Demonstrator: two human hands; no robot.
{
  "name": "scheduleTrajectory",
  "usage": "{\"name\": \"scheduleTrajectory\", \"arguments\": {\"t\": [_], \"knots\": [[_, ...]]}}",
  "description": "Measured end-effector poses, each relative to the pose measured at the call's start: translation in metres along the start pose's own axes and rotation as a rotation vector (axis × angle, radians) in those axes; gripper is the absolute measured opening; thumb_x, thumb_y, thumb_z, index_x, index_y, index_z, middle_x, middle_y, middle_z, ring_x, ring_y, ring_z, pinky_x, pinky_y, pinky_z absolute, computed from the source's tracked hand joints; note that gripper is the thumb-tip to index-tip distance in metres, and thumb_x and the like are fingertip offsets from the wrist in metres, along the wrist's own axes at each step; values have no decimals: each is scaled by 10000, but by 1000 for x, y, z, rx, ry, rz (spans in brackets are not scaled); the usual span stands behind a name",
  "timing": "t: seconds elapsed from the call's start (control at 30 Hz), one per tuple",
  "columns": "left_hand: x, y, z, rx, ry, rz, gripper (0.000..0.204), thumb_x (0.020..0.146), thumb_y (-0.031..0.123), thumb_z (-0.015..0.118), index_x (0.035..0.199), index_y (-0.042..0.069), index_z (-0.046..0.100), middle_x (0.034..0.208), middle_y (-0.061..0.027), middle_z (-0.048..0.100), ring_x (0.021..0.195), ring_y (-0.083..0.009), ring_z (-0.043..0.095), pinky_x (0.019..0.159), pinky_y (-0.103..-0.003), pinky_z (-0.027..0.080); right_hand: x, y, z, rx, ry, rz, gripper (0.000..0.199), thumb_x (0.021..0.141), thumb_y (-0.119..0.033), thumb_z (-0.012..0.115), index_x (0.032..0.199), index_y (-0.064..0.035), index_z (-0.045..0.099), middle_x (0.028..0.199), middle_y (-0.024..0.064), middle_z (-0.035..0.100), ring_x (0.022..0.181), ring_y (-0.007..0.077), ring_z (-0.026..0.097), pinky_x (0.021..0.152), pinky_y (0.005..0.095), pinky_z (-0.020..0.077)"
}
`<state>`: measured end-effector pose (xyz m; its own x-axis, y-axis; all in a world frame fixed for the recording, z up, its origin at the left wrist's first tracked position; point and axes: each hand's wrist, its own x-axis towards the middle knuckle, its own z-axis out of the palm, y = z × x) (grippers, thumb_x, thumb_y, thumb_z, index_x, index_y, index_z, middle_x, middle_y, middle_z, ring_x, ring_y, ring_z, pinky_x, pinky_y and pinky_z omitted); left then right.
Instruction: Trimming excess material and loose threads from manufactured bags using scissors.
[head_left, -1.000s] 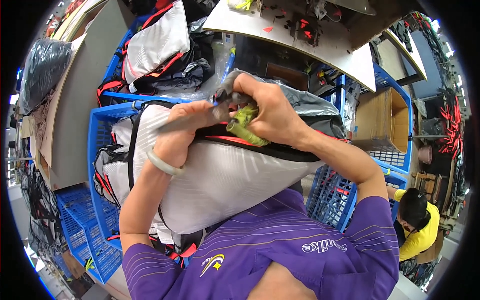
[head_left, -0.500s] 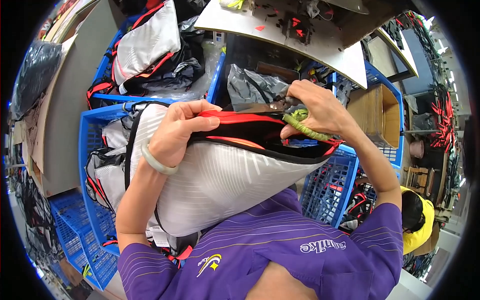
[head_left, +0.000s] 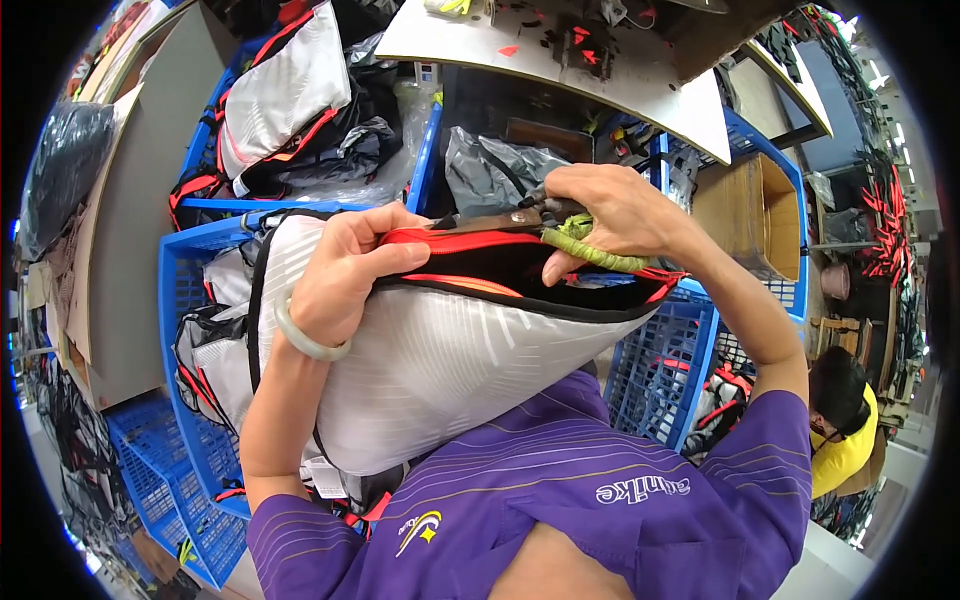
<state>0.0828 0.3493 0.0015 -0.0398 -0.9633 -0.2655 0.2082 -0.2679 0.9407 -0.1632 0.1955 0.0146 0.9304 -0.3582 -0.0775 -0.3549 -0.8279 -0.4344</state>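
Head camera, straight down over my purple shirt point(head_left: 520, 430), and here's the action! My left hand point(head_left: 335, 280) pinches the red zipper edge point(head_left: 465, 241) of the white bag point(head_left: 460, 375), thumb on the near side, fingers folded behind it. A pale bracelet point(head_left: 308, 340) circles that wrist. Over on the other side, my right hand point(head_left: 610, 215) wraps round the scissors point(head_left: 505, 222), thumb hooked beneath the yellow-green wrapped handle point(head_left: 595, 252) and hanging over the bag's mouth. Those dark blades run along the far edge of the opening, tips pointing at my left fingers and just beside them; whether the metal touches the fabric, I cannot tell.

And the bag itself? It lies tilted against my front, patterned white side facing me, black trim along its rim, the mouth gaping dark between my two hands. Left of it stands a blue crate point(head_left: 178, 265) with more white and black pieces inside. Beyond, a crumpled grey plastic sheet point(head_left: 495, 170) sits just past the blades, below a white tabletop point(head_left: 450, 35) dotted with red scraps. Out to the right, a cardboard box point(head_left: 735, 210) rests in another blue crate, and nearer, at the lower right, a person in yellow point(head_left: 845, 460) bends forward.
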Motion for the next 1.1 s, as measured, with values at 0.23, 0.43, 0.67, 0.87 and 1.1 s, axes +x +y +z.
{"name": "scheduleTrajectory", "arguments": {"t": [0.23,0.43,0.67,0.87,1.1], "knots": [[-2,2,1,-22,42,-18,170,805,39,628,963,-24,637,864,-4,639,774,-39,549,732,-174,415,-4,-3,1,33,10,14,644,547,-539,817,717,-4,502,637,121,480,603,294,515,552,368,403],[0,2,0,-3,-9,-2,195,803,35,633,987,-30,637,869,-10,642,772,-42,550,735,-175,414,-5,1,11,61,139,31,661,545,-567,806,736,-8,510,658,115,497,627,278,527,551,363,407],[-1,6,2,-41,15,-39,235,806,33,633,1025,-49,625,882,-31,653,783,-56,581,746,-178,441,6,-12,5,-123,144,-38,744,545,-665,748,840,-22,517,810,95,544,808,273,564,621,382,453],[0,3,0,-40,18,-48,243,807,22,628,1038,-54,622,887,-37,655,782,-56,586,746,-176,447,8,-12,10,-123,191,-57,706,550,-650,756,759,-21,515,727,106,540,710,284,574,580,376,443],[2,5,4,25,-3,-39,335,773,101,687,1055,-62,609,926,-55,653,812,-71,578,758,-203,455,5,-11,12,-22,128,57,690,567,-678,735,643,-21,540,584,133,561,583,331,590,532,404,448]]}}
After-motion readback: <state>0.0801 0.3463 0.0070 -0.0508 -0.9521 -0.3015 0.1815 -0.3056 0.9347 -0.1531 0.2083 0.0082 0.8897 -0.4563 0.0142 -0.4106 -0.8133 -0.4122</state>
